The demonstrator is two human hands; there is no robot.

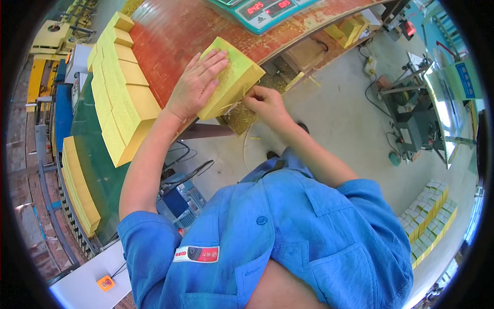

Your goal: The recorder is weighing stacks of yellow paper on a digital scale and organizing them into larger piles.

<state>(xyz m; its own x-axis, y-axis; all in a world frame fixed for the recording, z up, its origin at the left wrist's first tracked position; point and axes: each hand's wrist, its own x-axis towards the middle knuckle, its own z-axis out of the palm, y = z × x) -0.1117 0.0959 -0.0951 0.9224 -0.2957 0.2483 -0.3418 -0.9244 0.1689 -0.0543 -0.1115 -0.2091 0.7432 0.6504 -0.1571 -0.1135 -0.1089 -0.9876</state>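
A yellow block (232,77) with flat faces, perhaps a stack of thin sheets, sits tilted at the near edge of the red-brown table (167,38). My left hand (198,85) lies flat on its upper left face, fingers stretched out. Close by the block's lower right edge is my right hand (266,104), with thumb and fingers pinched together. Whatever lies between those fingertips is too small to make out. Below the block, yellow scraps (241,117) fill a tray or drawer under the table edge.
A teal scale (262,15) with red digits stands at the table's far side. Rows of yellow blocks (121,85) line the left, beside a green belt (105,190) carrying another yellow stack (80,185). Machinery (411,113) and bundled stacks (427,216) stand on the right.
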